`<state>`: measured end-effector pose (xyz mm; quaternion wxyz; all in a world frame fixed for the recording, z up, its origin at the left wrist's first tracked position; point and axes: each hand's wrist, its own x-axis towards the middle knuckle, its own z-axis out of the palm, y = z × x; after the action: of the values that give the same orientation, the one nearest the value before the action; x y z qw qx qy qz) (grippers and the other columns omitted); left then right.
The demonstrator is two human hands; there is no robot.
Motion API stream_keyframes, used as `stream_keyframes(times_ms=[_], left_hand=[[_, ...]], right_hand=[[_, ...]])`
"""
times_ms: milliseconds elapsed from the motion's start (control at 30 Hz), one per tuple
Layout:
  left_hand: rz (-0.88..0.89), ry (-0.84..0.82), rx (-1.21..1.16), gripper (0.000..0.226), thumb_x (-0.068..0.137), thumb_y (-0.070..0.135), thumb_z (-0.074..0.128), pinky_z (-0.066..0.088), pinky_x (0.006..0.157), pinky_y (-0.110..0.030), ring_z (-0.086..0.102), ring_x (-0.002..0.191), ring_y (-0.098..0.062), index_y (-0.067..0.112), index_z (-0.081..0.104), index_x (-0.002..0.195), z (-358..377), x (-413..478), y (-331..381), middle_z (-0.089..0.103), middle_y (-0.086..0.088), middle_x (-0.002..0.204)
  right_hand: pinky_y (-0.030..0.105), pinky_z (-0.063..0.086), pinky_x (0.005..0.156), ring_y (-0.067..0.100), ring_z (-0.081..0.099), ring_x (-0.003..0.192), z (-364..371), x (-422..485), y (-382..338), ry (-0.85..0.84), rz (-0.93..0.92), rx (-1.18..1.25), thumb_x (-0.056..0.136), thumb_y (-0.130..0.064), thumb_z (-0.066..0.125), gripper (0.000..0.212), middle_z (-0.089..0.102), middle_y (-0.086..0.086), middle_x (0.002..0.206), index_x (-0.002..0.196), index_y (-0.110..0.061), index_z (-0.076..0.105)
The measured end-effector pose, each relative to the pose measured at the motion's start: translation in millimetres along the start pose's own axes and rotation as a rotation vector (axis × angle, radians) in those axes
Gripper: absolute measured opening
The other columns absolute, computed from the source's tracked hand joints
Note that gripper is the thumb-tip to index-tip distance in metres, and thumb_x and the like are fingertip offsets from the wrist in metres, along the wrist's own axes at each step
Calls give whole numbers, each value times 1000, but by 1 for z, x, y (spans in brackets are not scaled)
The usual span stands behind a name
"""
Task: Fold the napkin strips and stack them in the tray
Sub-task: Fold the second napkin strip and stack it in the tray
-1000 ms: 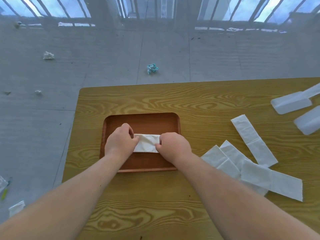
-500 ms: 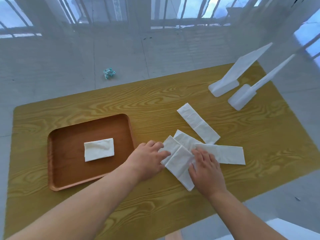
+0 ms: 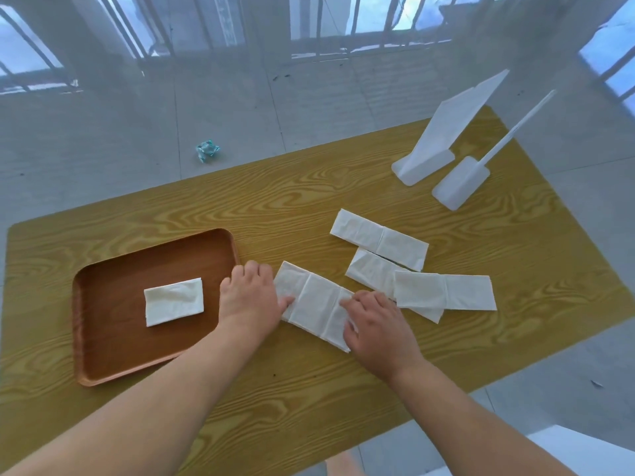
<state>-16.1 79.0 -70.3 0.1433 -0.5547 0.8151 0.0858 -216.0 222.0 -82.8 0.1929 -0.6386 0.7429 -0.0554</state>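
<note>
You are pressing both hands — left hand point(image 3: 249, 297), right hand point(image 3: 376, 324) — flat and open on the napkin strip point(image 3: 314, 304) at frame center; be aligning its ends before creasing.

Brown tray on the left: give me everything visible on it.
The brown rounded-corner tray looks like smooth wood or plastic, with a low raised rim. It lies flat on the yellow wood-grain table, near its left end. One folded white napkin rests near its middle, clear of the rim. The left hand overlaps its right edge; whether they touch is unclear.
</note>
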Motion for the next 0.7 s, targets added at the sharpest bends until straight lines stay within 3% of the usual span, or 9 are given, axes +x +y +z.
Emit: stream_keyframes(times_ms=[67,133,200,267,367,433,500,600,700], left_hand=[[-52,-65,-104,61,89,72,59,48,96,-41,55,113,-24,22,61,124,-2,6,-2,60,-1,122],[-77,-119,-250,40,90,61,66,51,95,-43,56,112,-25,26,68,110,-5,10,-3,62,0,115],[-79,-138,-383,14,90,40,67,54,86,-42,60,103,-24,27,68,92,-8,10,-4,64,3,101],[-74,-112,-493,4,88,27,65,52,70,-36,64,89,-21,27,62,86,-9,10,-5,65,6,90],[-119,-29,-539,18,88,32,66,50,73,-35,62,94,-19,25,61,104,-11,9,-3,67,5,104],[-159,-42,-371,48,87,52,68,51,89,-40,58,110,-24,22,61,123,-11,9,-1,63,0,120],[-173,-107,-186,67,84,69,67,50,95,-42,55,116,-26,19,61,128,-10,11,1,61,-3,126],[-162,-162,-157,59,86,69,66,50,96,-43,55,115,-27,20,67,120,-7,17,0,62,-4,123],[-97,-135,-307,29,91,50,65,50,83,-41,58,102,-26,23,67,99,-9,17,2,65,-1,107]], right_hand=[[41,46,106,24,51,124,2,3,-5,-27,6,-7,96,-32,50,40,60,0,131,134,-24,60],[40,46,104,24,51,122,3,6,-8,-27,34,7,96,-31,49,40,60,1,128,133,-23,61],[39,47,104,23,51,118,2,8,-10,-30,43,6,96,-31,47,40,61,-1,124,132,-23,62],[37,47,102,21,52,114,2,10,-12,-34,44,10,96,-30,46,39,61,-3,120,132,-24,61],[34,47,99,18,51,108,1,11,-13,-31,45,38,96,-29,47,39,61,-4,117,132,-23,60],[33,47,98,18,51,108,1,12,-13,-32,36,45,96,-29,46,40,60,-4,117,134,-23,60],[33,47,99,17,51,108,2,11,-12,-33,22,36,96,-29,46,41,60,-5,117,135,-23,58],[34,47,100,17,52,109,1,9,-9,-26,28,36,96,-29,47,43,60,-5,117,137,-23,58],[34,46,103,18,51,111,1,8,-6,-22,35,48,95,-29,46,44,60,-6,118,138,-24,57]])
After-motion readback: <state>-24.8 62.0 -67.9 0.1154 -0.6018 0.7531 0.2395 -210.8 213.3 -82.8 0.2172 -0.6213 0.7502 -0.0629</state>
